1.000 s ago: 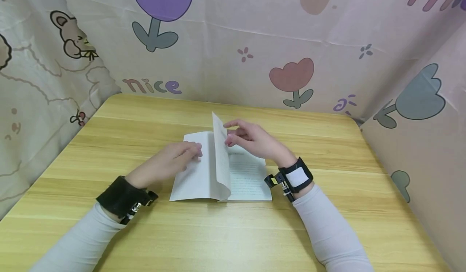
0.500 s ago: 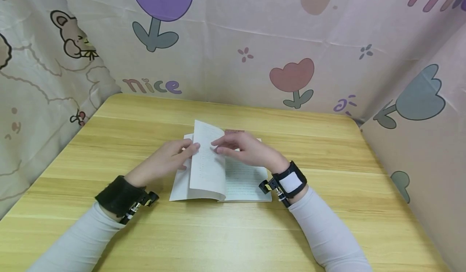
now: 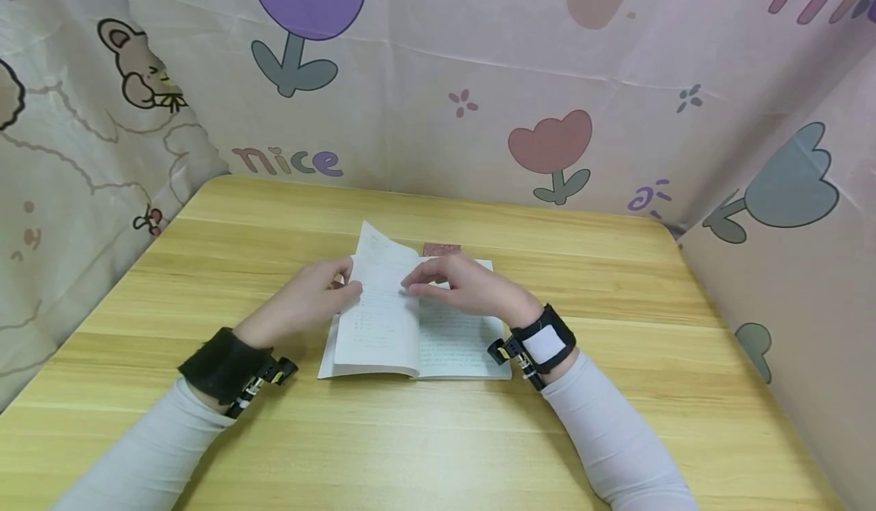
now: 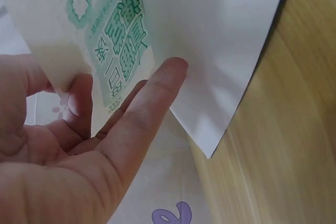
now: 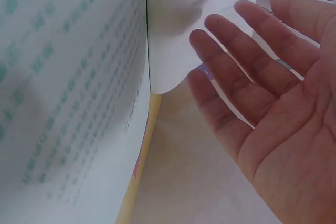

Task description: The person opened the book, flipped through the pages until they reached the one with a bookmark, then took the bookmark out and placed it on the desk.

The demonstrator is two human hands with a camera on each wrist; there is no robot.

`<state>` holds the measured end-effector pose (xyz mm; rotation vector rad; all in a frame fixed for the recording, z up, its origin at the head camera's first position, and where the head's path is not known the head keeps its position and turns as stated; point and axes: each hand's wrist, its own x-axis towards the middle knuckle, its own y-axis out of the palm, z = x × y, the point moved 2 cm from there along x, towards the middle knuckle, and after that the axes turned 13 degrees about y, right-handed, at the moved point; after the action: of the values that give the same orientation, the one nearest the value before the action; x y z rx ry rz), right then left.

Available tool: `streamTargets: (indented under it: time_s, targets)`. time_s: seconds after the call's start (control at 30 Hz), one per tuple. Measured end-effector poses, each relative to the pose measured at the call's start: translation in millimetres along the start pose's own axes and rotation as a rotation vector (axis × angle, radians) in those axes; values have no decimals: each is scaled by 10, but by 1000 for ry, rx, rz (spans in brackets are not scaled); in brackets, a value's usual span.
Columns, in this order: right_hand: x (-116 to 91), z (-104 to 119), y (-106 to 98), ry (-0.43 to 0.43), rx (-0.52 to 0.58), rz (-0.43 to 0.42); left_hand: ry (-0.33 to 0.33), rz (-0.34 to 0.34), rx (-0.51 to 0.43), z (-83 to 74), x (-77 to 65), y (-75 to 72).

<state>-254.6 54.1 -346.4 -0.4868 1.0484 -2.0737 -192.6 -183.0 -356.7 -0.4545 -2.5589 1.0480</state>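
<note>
An open book lies on the wooden table, green print on its right-hand page. One page leans over to the left side, its far corner raised. My left hand pinches that page's left edge; in the left wrist view the thumb is on one side and the fingers on the other. A longer finger reaches toward the white leaf beneath. My right hand hovers over the book's middle, fingers loosely extended and holding nothing, fingertips close to the turned page in the right wrist view.
A small reddish-brown rectangular piece shows just beyond the book's far edge. Patterned cloth hangs behind the table and along both sides. Each wrist wears a black strap with a small camera.
The page has swung from upright over to the left side, and my left hand has taken its edge. My right hand moved left and slightly nearer, then stayed over the book's middle.
</note>
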Motion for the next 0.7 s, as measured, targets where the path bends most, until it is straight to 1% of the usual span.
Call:
streamTargets:
  time_s: [0.1,0.37,0.5,0.7]
  targets:
    - [4,-12,41,14,-7,35,-1,-9,19,21,5,-2]
    - [18,26,152,-36,-41,56,-9,-45,76,78,29,-19]
    - [19,38,175,-44,-62,60,18,-52,116,95,42,-16]
    - [14,60,182,-34,-85,70,51,-75,210,104,40,4]
